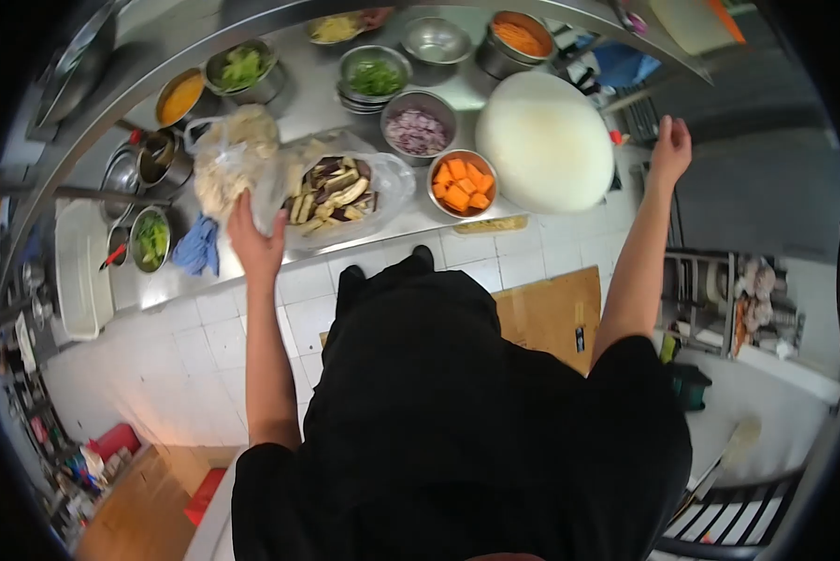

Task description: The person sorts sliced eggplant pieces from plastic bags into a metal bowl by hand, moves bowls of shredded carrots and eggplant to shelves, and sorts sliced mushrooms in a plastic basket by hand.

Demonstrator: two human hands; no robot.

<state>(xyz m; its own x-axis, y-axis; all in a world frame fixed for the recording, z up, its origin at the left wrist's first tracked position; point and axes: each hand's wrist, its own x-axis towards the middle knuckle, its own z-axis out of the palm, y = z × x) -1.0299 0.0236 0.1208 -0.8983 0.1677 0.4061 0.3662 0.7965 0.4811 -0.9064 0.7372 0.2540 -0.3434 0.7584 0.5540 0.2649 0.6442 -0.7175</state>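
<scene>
Head view: left hand [254, 241] open, fingers spread at bag of pale food [237, 164], left part of counter [298, 103]; contact unclear. Right hand [671, 151] loosely curled, contents can't tell, off white round board's [545, 142] right side. Eggplant bag [336, 196], then orange-cube bowl [463, 184], along front edge; onion bowl [419, 123] behind.

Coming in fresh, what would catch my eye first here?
Probably the big, pale round board at the right of the steel counter, larger than any bowl there. Next, the bright orange chunks in a metal bowl just left of it. Then the open plastic bag of dark-skinned, pale-fleshed pieces, beside the left hand.
</scene>
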